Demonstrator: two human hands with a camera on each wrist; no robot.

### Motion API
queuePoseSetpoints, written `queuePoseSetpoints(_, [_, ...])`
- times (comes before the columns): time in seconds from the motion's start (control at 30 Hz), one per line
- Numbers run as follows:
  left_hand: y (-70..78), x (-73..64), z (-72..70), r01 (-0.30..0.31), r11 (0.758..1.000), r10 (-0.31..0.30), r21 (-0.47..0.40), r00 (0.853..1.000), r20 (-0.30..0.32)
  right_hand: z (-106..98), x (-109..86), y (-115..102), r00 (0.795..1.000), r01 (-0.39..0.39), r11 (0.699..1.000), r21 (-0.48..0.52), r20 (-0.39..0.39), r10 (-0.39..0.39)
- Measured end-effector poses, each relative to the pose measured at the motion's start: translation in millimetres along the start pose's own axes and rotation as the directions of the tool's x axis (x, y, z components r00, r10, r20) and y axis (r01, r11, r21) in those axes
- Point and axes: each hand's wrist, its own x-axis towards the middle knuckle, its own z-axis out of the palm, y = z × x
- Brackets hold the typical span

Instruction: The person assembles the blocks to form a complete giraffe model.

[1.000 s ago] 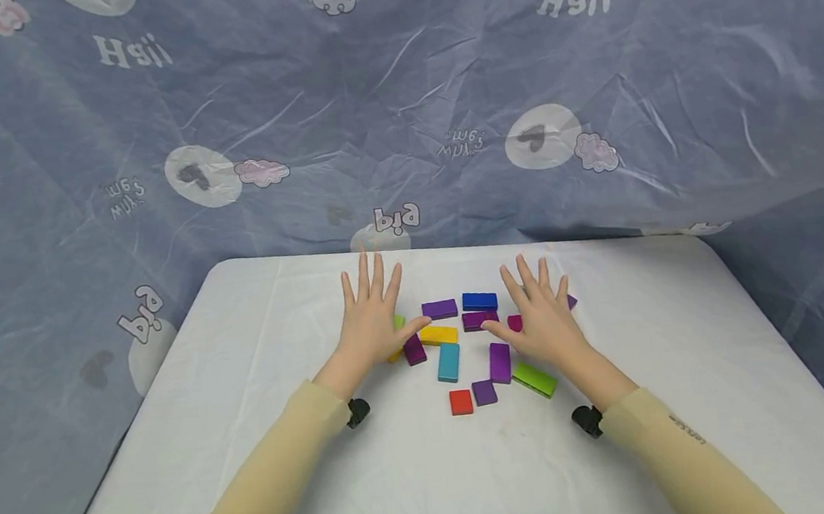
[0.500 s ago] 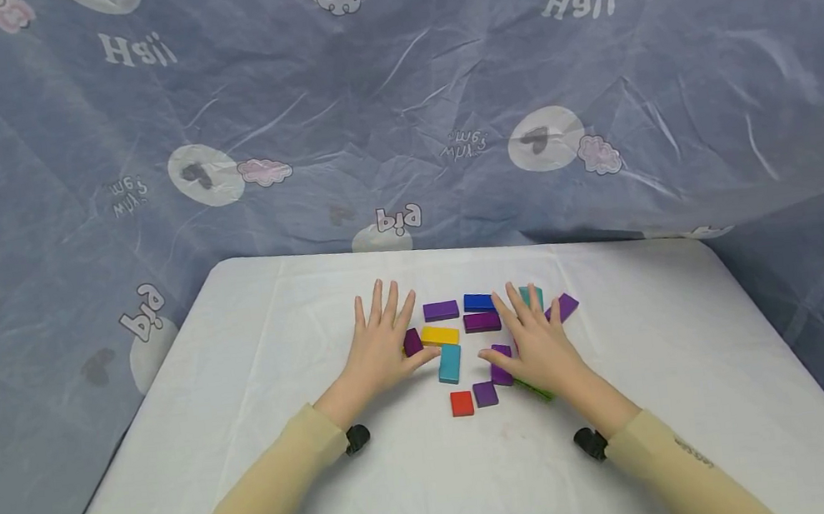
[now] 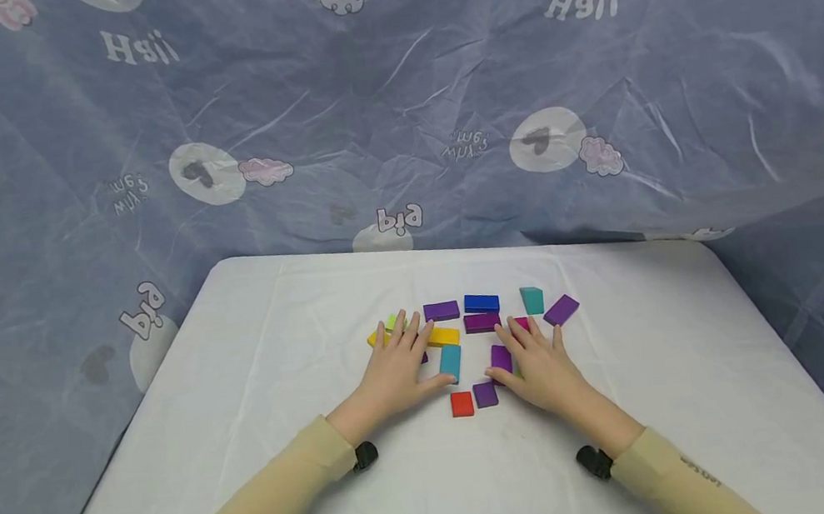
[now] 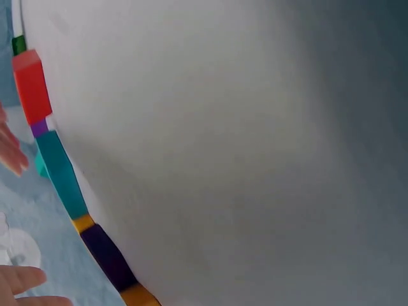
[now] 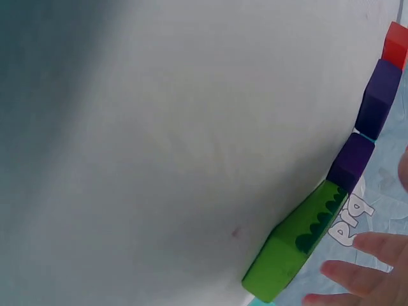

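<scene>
My left hand (image 3: pixel 394 374) is spread over the left blocks, its thumb by a light-blue block (image 3: pixel 451 362). A yellow block (image 3: pixel 445 336) lies beyond its fingers, and a dark purple block (image 4: pixel 109 258) is mostly covered in the head view. Spread fingers of my right hand (image 3: pixel 547 370) lie over a green block (image 5: pixel 293 245) with a scalloped dark-green pattern. Near that thumb is a purple block (image 3: pixel 500 356); a magenta block (image 3: pixel 521 323) shows past the fingertips. Neither hand grips anything. Whether they touch the blocks, I cannot tell.
Between the hands lie a red block (image 3: pixel 461 404) and a small purple block (image 3: pixel 485 394). Farther back are a blue block (image 3: pixel 481 303), a teal block (image 3: pixel 533 300) and a tilted purple block (image 3: pixel 562 310). A patterned cloth (image 3: pixel 381 109) hangs behind the white table (image 3: pixel 296 303).
Both hands have come down and back toward the near side, over the blocks. The teal and far-right purple blocks are uncovered now, while the green one is mostly covered. The blocks stay in place.
</scene>
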Motion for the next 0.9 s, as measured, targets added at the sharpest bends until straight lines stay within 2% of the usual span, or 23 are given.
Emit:
queuePoseSetpoints(0.27, [17.4,3.5,4.2,0.001,1.000,-0.001,0.021,0.999,-0.036,1.9,-1.4,-4.6,0.999,-0.015,0.999,-0.036,-0.036,0.014])
queuePoseSetpoints(0.47, [29.8,6.5,4.6,0.045,0.997,-0.045,0.064,0.999,-0.006,0.2,0.6,-10.0,0.997,-0.034,0.998,-0.059,-0.069,0.030])
queuePoseSetpoints(0.7, [36.0,8.2,6.6,0.084,0.993,-0.085,0.080,0.996,0.011,1.7,1.5,-14.6,0.994,-0.081,0.993,-0.080,-0.073,0.075])
queuePoseSetpoints(0.9, [39.0,8.9,8.3,0.109,0.991,-0.110,0.082,0.994,0.009,2.2,2.7,-18.5,0.992,-0.112,0.993,-0.044,-0.070,0.109])
